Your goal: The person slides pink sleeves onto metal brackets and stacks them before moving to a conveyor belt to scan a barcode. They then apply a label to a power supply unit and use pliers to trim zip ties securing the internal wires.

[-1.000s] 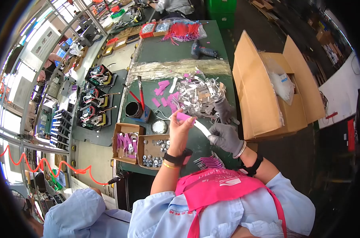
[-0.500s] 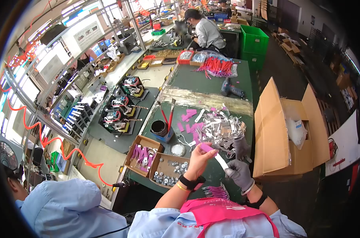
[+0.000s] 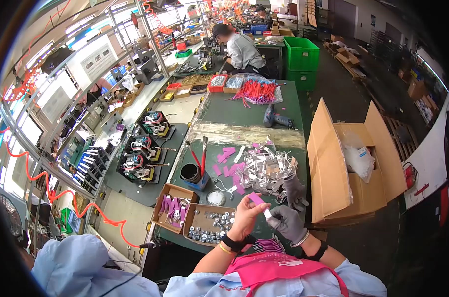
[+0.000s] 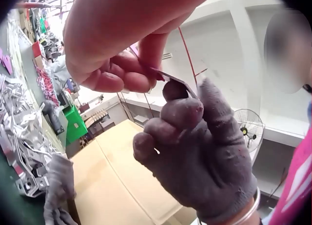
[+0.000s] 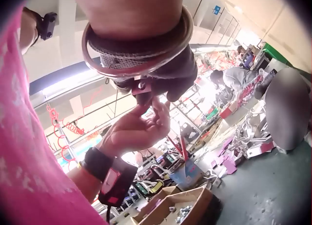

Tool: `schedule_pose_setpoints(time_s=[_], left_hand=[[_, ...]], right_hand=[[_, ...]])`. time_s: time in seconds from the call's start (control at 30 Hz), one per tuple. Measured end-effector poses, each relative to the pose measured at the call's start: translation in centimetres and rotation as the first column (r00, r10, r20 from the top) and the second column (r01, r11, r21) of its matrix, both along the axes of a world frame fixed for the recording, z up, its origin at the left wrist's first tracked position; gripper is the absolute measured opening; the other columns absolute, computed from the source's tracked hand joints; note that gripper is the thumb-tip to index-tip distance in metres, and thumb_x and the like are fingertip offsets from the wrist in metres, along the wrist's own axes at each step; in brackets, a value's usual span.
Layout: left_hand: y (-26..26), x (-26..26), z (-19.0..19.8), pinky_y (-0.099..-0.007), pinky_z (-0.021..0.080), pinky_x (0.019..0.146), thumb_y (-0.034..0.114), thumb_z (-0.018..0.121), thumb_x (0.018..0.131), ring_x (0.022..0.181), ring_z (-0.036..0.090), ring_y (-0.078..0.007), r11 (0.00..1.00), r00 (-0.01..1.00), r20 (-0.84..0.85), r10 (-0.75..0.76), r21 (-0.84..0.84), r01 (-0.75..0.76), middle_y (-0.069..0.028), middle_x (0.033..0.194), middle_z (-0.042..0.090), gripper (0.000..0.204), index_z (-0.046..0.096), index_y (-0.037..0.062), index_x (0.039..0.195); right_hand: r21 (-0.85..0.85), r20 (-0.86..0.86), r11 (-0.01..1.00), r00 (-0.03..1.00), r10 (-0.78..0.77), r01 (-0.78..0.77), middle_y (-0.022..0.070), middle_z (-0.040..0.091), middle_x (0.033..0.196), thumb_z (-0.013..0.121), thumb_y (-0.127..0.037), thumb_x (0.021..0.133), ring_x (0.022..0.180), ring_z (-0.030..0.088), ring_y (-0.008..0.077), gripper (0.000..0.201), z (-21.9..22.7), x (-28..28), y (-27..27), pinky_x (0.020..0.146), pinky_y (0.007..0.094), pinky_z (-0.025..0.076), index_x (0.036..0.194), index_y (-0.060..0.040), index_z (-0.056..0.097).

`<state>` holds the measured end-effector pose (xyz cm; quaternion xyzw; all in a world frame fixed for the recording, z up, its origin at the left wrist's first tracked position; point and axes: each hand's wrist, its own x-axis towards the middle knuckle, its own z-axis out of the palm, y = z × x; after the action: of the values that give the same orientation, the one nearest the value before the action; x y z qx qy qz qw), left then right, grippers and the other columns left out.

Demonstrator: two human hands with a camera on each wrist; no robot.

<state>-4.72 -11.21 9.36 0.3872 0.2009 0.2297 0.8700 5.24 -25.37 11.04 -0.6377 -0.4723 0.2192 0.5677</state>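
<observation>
Bare, my left hand [image 3: 247,217] pinches the purple-covered end of a flat metal strip [image 3: 255,198] between thumb and fingers. My right hand [image 3: 288,225], in a grey glove, pinches the strip's pale end close beside it. In the left wrist view the strip [image 4: 179,82] spans the short gap between both hands' fingertips, and the gloved thumb lies along its end. Just beyond the hands, a pile of bent metal strips [image 3: 263,171] covers the table, with purple pieces [image 3: 226,154] at its left. A row of purple-covered strips [image 3: 267,244] lies by the apron.
Left of the hands stand a carton of purple-covered strips [image 3: 168,192] and a carton of metal hardware [image 3: 199,213]. Behind them is a dark cup with brushes [image 3: 190,173]. A loose grey glove [image 3: 294,190] lies right of the pile. An open cardboard box [image 3: 332,168] stands beyond the table's right edge.
The head view has tilted up, then shifted slightly. My gloved hand has come closer to the left hand, and less of the strip's pale length shows between them.
</observation>
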Motion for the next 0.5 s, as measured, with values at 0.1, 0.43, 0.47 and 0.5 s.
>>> schedule_pose_setpoints(time_s=[0.1, 0.43, 0.47, 0.5], left_hand=[[0.7, -0.5, 0.5, -0.0318, 0.049, 0.081, 0.002, 0.066, 0.08, 0.088, 0.064, -0.023, 0.998, 1.0, 0.01, -0.001, -0.065, 0.002, -0.0096, 0.091, 0.063, 0.042, 0.045, 0.0001, 0.116], [-1.6, -1.5, 2.1, -0.0305, 0.049, 0.08, 0.003, 0.065, 0.082, 0.087, 0.063, -0.0202, 0.957, 0.977, 0.177, -0.123, -0.238, 0.163, -0.0114, 0.09, 0.064, 0.042, 0.043, 0.0008, 0.117], [-2.1, -1.6, 2.7, -0.0306, 0.05, 0.077, 0.003, 0.067, 0.08, 0.086, 0.064, -0.0206, 0.949, 0.97, 0.191, -0.153, -0.244, 0.198, -0.0108, 0.089, 0.065, 0.044, 0.043, 0.0018, 0.118], [-2.5, -1.6, 3.3, -0.0307, 0.051, 0.076, 0.002, 0.067, 0.08, 0.086, 0.064, -0.0207, 0.948, 0.968, 0.207, -0.139, -0.256, 0.191, -0.0108, 0.089, 0.065, 0.045, 0.043, 0.0023, 0.118]], right_hand=[[0.168, 0.021, 0.985, 0.999, 0.027, -0.03, 0.0084, 0.059, 0.099, 0.071, -0.026, 0.078, 0.082, 0.061, 0.015, 0.044, 1.3, 0.3, 0.7, 0.07, 0.0273, 0.05, 0.109, -0.0015, 0.052], [0.135, -0.017, 0.973, 0.982, 0.19, -0.186, 0.0134, 0.054, 0.122, 0.076, -0.025, 0.072, 0.105, 0.058, 0.0212, 0.074, 0.4, 0.9, 0.0, 0.089, 0.0315, 0.046, 0.131, 0.0012, 0.039], [0.156, -0.021, 0.976, 0.988, 0.154, -0.149, 0.0118, 0.058, 0.116, 0.076, -0.022, 0.072, 0.104, 0.058, 0.0203, 0.072, 0.5, 0.9, 0.0, 0.088, 0.0314, 0.046, 0.131, 0.0006, 0.04], [0.155, -0.008, 0.979, 0.991, 0.134, -0.131, 0.0113, 0.059, 0.114, 0.076, -0.021, 0.072, 0.102, 0.059, 0.0201, 0.071, 1.2, 0.7, 0.0, 0.087, 0.0309, 0.047, 0.13, -0.0003, 0.041]])
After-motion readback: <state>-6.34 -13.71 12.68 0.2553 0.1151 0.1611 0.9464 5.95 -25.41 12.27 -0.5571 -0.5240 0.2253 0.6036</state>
